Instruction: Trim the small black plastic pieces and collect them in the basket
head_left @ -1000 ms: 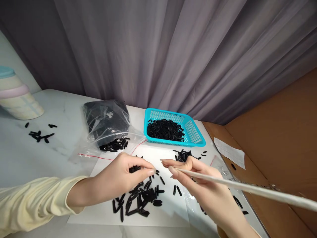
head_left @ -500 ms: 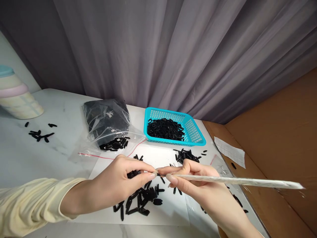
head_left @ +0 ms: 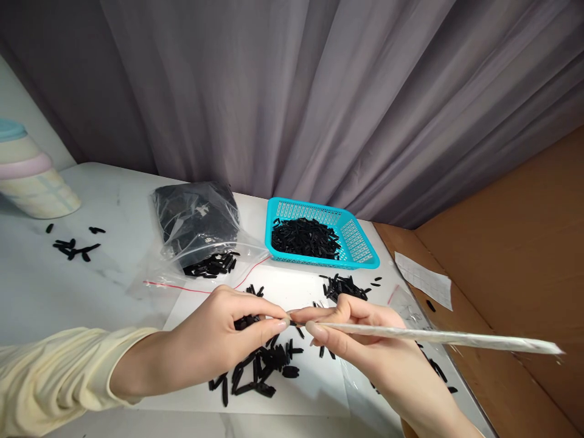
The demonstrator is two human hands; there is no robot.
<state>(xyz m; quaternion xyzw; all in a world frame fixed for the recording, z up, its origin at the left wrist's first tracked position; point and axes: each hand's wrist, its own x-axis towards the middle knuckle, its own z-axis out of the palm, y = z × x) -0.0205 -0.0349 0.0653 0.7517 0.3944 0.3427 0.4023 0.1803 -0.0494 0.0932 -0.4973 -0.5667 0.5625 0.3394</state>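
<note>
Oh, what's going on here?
A person is working with both hands over scattered black pieces on a white sheet. The right hand holds a thin pale stick. The left hand is pinched close to the right fingertips; what it grips is too small to tell. Behind, a blue basket and a clear bag hold more black pieces.

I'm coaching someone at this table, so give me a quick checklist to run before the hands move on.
1. White stick gripped by the right hand: ok.
2. Left hand pinched, fingertips close to the right's: ok.
3. Piece held in the left fingertips: cannot tell; fingers hide it.
4. Blue basket upright: ok, black pieces inside.
5. Black pieces on the white sheet gathered neatly: not ok, scattered.
</note>
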